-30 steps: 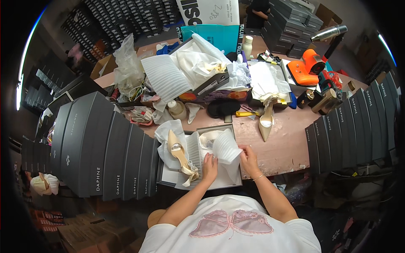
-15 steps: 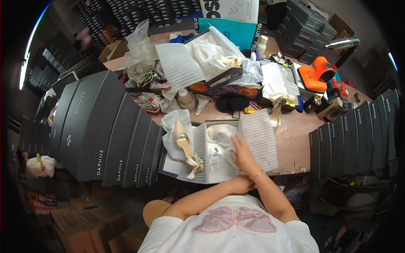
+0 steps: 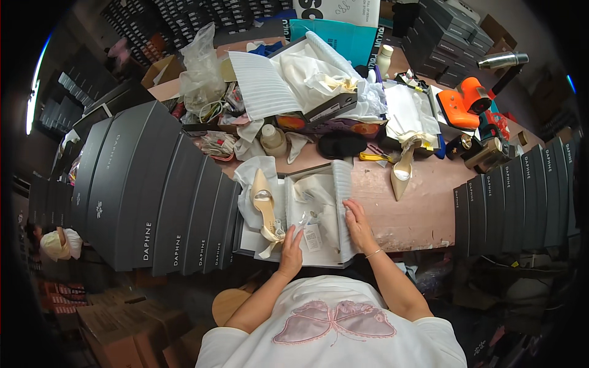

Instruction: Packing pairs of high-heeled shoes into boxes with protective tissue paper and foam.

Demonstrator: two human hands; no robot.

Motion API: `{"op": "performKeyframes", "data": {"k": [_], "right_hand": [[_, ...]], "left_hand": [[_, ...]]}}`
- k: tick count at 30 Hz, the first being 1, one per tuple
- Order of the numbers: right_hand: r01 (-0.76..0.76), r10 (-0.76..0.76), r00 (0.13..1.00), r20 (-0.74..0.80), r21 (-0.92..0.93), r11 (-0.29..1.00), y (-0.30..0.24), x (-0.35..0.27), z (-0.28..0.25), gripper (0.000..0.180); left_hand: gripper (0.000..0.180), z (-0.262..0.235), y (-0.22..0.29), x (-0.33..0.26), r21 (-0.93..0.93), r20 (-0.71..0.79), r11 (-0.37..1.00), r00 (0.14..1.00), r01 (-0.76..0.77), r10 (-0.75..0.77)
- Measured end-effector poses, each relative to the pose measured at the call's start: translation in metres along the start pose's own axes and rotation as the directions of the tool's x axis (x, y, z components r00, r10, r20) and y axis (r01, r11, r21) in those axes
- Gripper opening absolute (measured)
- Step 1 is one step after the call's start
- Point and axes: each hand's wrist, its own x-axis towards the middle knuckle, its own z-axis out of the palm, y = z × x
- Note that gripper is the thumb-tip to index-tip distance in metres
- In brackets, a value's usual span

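Note:
An open shoe box lies in front of me. A beige pointed high-heeled shoe with a ribbon bow rests in its left part on white tissue. My left hand is beside the bow, its fingertips pinching what looks like a small clear packet. Close by lies a white printed tag. Thin white wrapping covers part of the box's right side. My right hand has its fingers on a ribbed white foam sheet, which stands folded up along the box's right edge; its thumb is hard to see.
Stacked dark shoe boxes stand on the left and right. A second beige shoe leans toe-down beyond the box. Farther back are an opened box with foam, a cream bottle, yellow-handled scissors and an orange device.
My left hand has come out from under my right forearm to the clear packet. The foam sheet, flat on the right before, is now raised leftward, with my right hand lower against it.

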Motion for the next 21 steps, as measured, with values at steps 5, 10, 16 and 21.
{"op": "performKeyframes", "data": {"k": [5, 10, 16, 21], "right_hand": [[-0.291, 0.289, 0.956, 0.04, 0.202, 0.935, 0.039, 0.002, 0.017, 0.056], [-0.249, 0.322, 0.94, 0.111, -0.42, 0.873, 0.105, 0.016, -0.011, 0.041], [0.232, -0.136, 0.965, 0.222, -0.497, 0.836, -0.005, 0.064, -0.001, 0.057], [0.227, 0.088, 0.913, 0.398, -0.675, 0.702, 0.018, 0.079, 0.039, 0.086]], "left_hand": [[0.051, 0.004, 0.004, 0.004, -0.003, 0.033, 1.0, 0.999, -0.029, 0.029], [0.048, 0.013, 0.029, 0.012, 0.071, 0.135, 0.989, 0.984, -0.13, 0.12], [0.042, -0.012, 0.057, 0.004, 0.009, 0.154, 0.993, 0.982, -0.114, 0.111], [0.042, -0.026, 0.068, 0.019, -0.341, 0.081, 0.93, 0.989, 0.141, -0.121]]}}
